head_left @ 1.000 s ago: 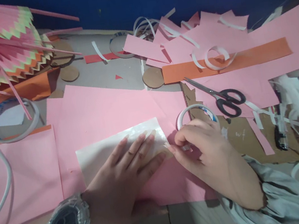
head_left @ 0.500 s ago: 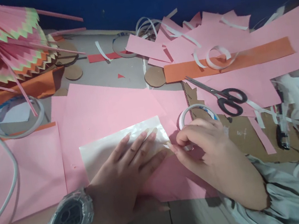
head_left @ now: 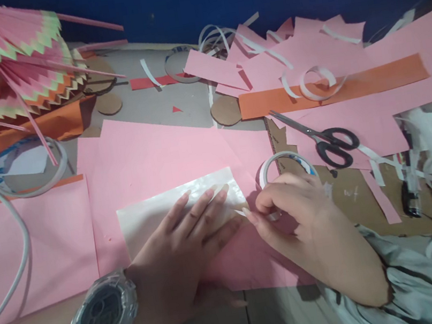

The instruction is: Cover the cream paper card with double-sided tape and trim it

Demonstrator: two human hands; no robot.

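A grey tabletop (head_left: 152,112), crowded with craft scraps, runs back to a dark blue backdrop (head_left: 136,11) along its far edge. Pleated paper fans (head_left: 9,30) in pink, yellow-green and orange fill the far left corner. Toward the far right corner lie overlapping pink offcuts (head_left: 267,67), crossed by a long orange strip (head_left: 382,77); a cardboard disc (head_left: 226,112) sits at the strip's left end. Black-handled scissors (head_left: 320,135) lie on the right side, blades toward the far edge, and nearer the right edge there is a pen (head_left: 411,198) beside brown cardboard (head_left: 348,180). The light is dim.

In the middle of the near half, a glossy white sheet (head_left: 144,221) rests on large pink paper (head_left: 165,148), turned at a slant so that its right end points slightly farther back. It catches a bright sheen along its far edge; its near part is mostly hidden, and its right end looks cream-toned close to the fingers.

The left hand (head_left: 191,252), a clear-cased watch (head_left: 103,314) at its wrist, lies flat over the sheet with fingers extended, gripping nothing. The right hand (head_left: 310,223) is curled at the sheet's right end, thumb tip against a thin white sliver; whether thumb and forefinger pinch it I cannot tell. A tape roll (head_left: 262,176) stands partly behind its knuckles.
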